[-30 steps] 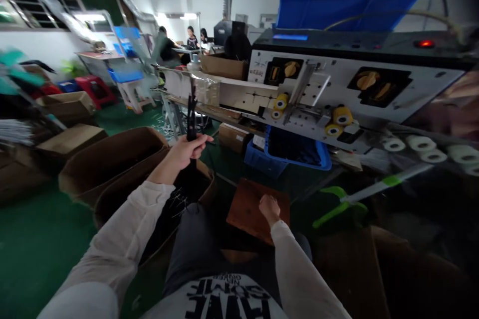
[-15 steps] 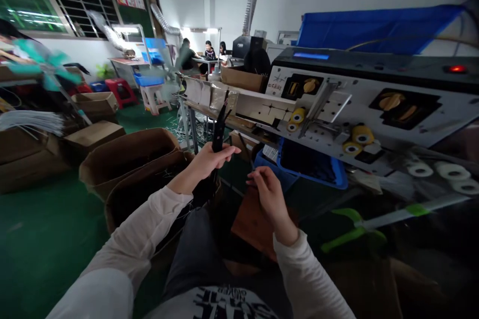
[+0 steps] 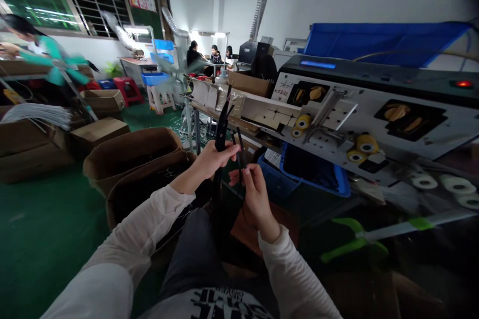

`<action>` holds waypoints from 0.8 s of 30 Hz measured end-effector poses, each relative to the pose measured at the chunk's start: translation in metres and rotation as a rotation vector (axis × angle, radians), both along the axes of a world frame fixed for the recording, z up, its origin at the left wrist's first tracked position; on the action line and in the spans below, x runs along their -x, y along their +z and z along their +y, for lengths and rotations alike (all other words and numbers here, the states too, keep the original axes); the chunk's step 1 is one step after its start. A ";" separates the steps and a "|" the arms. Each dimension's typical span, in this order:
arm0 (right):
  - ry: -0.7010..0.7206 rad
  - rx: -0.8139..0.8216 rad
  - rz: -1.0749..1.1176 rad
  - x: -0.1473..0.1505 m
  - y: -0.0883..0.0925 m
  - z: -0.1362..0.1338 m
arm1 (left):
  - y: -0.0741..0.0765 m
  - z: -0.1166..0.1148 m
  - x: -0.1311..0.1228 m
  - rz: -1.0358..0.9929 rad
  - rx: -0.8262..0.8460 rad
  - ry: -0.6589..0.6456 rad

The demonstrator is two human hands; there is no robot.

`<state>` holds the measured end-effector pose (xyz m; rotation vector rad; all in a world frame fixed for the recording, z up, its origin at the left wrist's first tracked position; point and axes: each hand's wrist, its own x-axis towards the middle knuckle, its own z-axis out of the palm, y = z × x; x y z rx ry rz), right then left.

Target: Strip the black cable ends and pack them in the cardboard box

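Note:
A bundle of black cables (image 3: 221, 127) stands nearly upright in my left hand (image 3: 211, 162), whose fingers are wrapped round it. Its upper ends fan out a little above my thumb, and its lower part hangs down in shadow. Close to the right of it, my right hand (image 3: 257, 192) pinches a thin black cable (image 3: 240, 147) between thumb and fingers. That cable points upward, its tip near my left fingertips, and its tail hangs below my right hand. Whether the pinch holds one strand or two is hard to make out.
A wire-processing machine (image 3: 344, 109) with yellow rollers fills the right. Blue bins (image 3: 342, 184) sit below it. Open cardboard boxes (image 3: 129, 152) stand to my left, and a reddish-brown surface (image 3: 243, 229) lies below my hands. Green-bladed fan (image 3: 355, 244) at right; co-workers (image 3: 215, 55) sit behind.
My right hand has moved left towards my left hand and now has a thin black cable in its pinch. The left hand keeps its bundle. The view has shifted slightly.

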<state>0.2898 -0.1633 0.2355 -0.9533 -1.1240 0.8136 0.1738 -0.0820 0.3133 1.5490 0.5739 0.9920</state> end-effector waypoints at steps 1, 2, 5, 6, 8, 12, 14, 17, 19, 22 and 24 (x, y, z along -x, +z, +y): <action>0.006 -0.013 -0.006 0.001 -0.001 0.000 | 0.001 0.000 0.001 0.001 -0.015 -0.004; 0.009 -0.030 -0.003 0.002 -0.002 -0.001 | 0.001 0.001 0.001 0.001 -0.028 -0.012; 0.022 -0.038 0.004 0.002 -0.004 -0.002 | 0.005 0.002 0.003 0.000 -0.045 -0.019; 0.027 -0.031 0.008 0.002 -0.005 -0.002 | 0.007 0.002 0.004 0.009 -0.052 -0.011; 0.038 -0.024 0.018 0.003 -0.006 -0.002 | 0.009 0.001 0.004 0.027 -0.068 0.011; 0.046 -0.018 0.019 0.002 -0.005 -0.003 | 0.009 0.002 0.004 0.035 -0.070 0.019; 0.036 -0.014 0.009 0.002 -0.004 -0.003 | 0.007 0.003 0.004 0.039 -0.066 0.007; 0.028 -0.011 0.008 0.000 -0.003 -0.004 | 0.004 0.005 0.004 0.047 -0.075 -0.001; 0.030 -0.012 0.010 -0.001 -0.004 -0.003 | 0.004 0.006 0.004 0.054 -0.084 -0.004; 0.031 -0.012 0.010 -0.001 -0.004 -0.002 | 0.006 0.006 0.005 0.062 -0.097 -0.003; 0.030 -0.011 0.013 -0.001 -0.004 -0.002 | 0.006 0.005 0.005 0.068 -0.098 -0.003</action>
